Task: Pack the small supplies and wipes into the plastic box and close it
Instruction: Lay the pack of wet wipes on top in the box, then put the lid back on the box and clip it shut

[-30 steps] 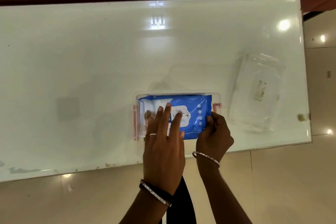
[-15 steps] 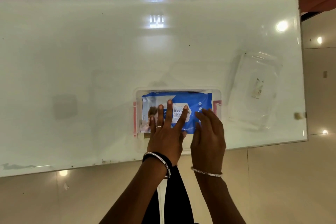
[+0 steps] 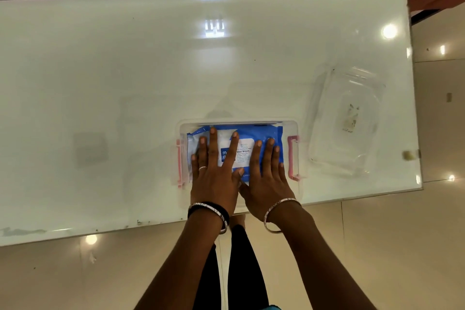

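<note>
Pink latches [image 3: 179, 162]: hanging undone on the clear plastic box [image 3: 296, 126], one at each end.
Left hand [image 3: 214, 171]: lying flat on the wet wipes pack [image 3: 264, 133], fingers spread, gripping nothing.
Wipes: sitting inside the box near the white table [image 3: 100, 83] front edge.
Right hand [image 3: 266, 173]: pressing flat beside it, fingers extended.
Clear lid [image 3: 344, 118]: lying apart, right of the box.
Progress: wipes appearing packed; smaller supplies not visible; lidding and latching remaining.

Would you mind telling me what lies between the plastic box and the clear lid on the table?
Nothing: in the head view, only a bare strip of white table separates the plastic box from the clear lid to its right.
</note>
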### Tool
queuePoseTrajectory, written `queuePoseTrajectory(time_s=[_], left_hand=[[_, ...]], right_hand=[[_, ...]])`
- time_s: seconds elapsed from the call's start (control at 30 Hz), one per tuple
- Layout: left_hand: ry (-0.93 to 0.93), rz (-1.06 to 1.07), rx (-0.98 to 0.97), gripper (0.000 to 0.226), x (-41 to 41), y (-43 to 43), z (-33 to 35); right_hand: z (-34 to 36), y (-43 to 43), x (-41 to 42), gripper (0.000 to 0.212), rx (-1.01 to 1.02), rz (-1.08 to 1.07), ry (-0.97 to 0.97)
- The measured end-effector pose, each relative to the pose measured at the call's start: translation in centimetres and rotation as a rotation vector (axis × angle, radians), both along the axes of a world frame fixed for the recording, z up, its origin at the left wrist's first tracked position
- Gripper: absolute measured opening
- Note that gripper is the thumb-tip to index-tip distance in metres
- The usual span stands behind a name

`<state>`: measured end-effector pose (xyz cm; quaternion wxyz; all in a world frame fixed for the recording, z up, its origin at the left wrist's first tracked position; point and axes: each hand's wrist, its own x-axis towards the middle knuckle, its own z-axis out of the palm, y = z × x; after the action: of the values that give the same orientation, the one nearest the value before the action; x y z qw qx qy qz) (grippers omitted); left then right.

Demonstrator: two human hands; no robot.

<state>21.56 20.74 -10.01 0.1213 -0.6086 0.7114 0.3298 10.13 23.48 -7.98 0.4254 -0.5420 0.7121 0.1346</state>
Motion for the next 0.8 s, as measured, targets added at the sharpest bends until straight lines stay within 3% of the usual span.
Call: queuePoseTrajectory(time_s=[0.17, 0.27, 0.37, 0.43, 0.57, 0.7, 0.8], left_hand=[[-0.045, -0.008, 0.018, 0.080, -0.3, -0.1, 0.7], [-0.037, 0.058, -0.017, 0.070, -1.1, -0.1, 2.5], [0.049, 0.107, -0.218, 0.032, -2.3, -0.9, 4.8], [0.136, 0.120, -0.329, 0.021, -3.7, -2.4, 6.0], [0.319, 0.083, -0.343, 0.021, -8.6, -7.5, 7.0], [0.429, -0.068, -0.300, 0.023, -15.0, -12.3, 5.3], [0.377, -0.166, -0.179, 0.029, -19.5, -14.8, 2.9]], right_hand=[[1.0, -1.0, -1.2, 0.095, 0.086, 0.034, -0.148], [2.8, -1.1, -3.6, 0.070, -0.058, -0.073, -0.269], [4.8, -0.7, -6.4, 0.029, -0.410, -0.457, -0.323], [5.2, -0.5, -8.7, 0.017, -0.484, -0.789, -0.351], [4.0, 1.0, -13.4, 0.015, -0.496, -1.219, -0.242], [1.0, 3.8, -17.0, 0.005, -0.354, -1.486, -0.023], [-0.4, 5.5, -18.4, 0.024, -0.223, -1.691, 0.013]])
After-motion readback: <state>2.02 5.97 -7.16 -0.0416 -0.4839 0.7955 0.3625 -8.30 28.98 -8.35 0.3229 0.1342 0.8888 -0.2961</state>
